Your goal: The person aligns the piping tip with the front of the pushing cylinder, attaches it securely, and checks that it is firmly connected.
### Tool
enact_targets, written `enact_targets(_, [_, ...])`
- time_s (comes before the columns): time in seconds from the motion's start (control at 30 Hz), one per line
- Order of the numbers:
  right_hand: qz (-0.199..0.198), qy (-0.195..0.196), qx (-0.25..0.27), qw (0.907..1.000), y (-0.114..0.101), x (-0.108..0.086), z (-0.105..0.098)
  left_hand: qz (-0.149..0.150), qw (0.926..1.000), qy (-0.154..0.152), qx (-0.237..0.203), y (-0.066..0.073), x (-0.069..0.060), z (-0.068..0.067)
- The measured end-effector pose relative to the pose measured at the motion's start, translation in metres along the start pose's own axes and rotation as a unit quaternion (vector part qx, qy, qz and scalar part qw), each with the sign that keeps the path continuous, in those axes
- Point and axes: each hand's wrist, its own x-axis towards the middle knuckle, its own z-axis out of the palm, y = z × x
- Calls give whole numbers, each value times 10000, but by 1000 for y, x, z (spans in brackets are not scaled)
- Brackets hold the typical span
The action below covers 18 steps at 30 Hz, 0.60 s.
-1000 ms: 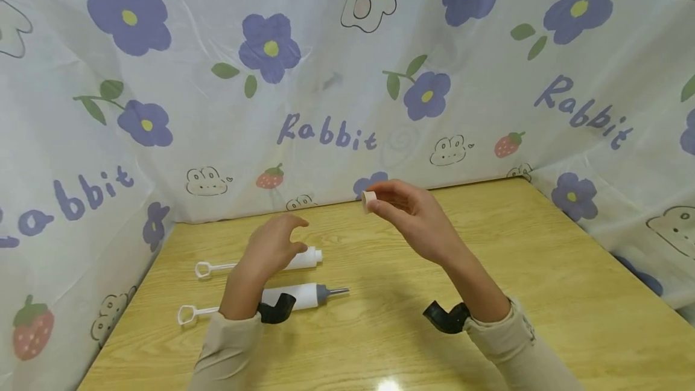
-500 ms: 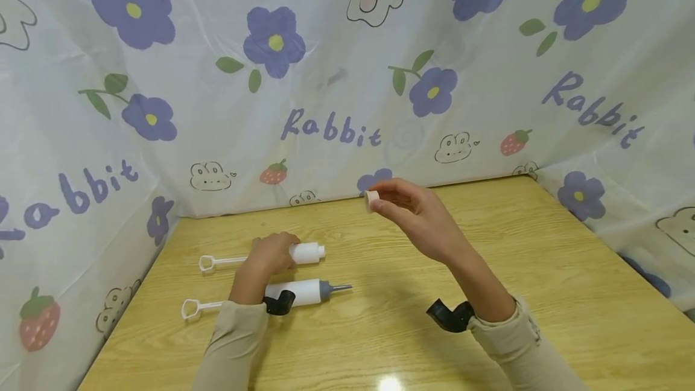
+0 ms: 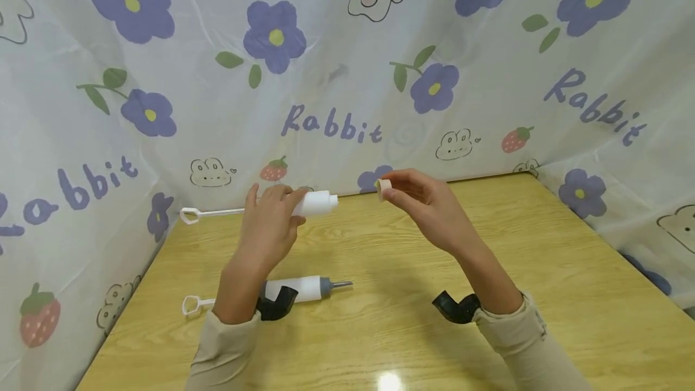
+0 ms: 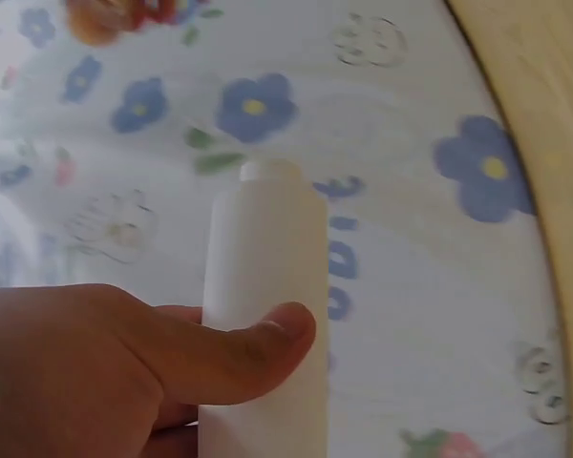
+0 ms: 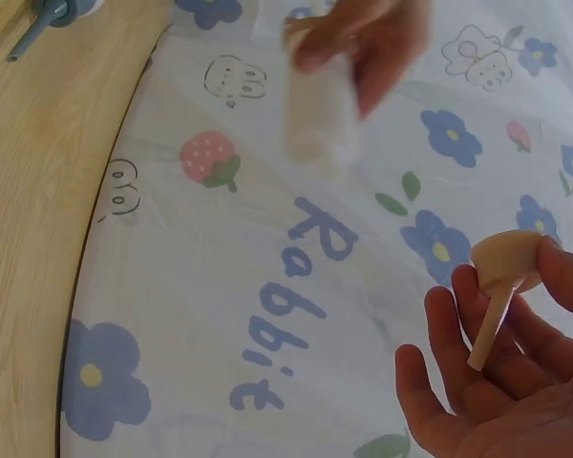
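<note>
The left hand (image 3: 267, 228) grips a white cylinder (image 3: 316, 203) with a short nozzle end, raised above the wooden table; a white rod with a ring handle (image 3: 190, 216) extends from its left end. In the left wrist view the thumb lies across the white cylinder (image 4: 265, 248). The right hand (image 3: 437, 213) pinches a small pale cap-like piece (image 3: 383, 189) between thumb and fingers. From that pale piece (image 5: 506, 260) a thin stem points down in the right wrist view. The nozzle end faces the pale piece, with a gap between them.
A second white cylinder (image 3: 305, 288) with a grey end, thin metal tip and ring-handled rod lies on the table (image 3: 347, 343), below the left hand. Behind the table hangs a patterned cloth (image 3: 336, 77). Each wrist wears a black mount.
The left hand has come down to the upper white cylinder, taken hold of it and lifted it off the table. The right hand, with the pale piece, has shifted slightly.
</note>
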Motion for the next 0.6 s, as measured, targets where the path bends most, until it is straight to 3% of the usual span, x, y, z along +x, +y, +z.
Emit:
enact_targets(0.1, [109, 98, -82, 9999, 3, 0, -6, 153, 9987, 490, 10, 13, -7, -17])
enact_targets(0.23, [189, 195, -126, 9996, 7, 1, -13, 291, 9958, 867, -70, 22, -12, -30])
enact_targets(0.6, [45, -116, -58, 9999, 6, 2, 6, 567, 9927, 1063, -62, 34, -16, -28])
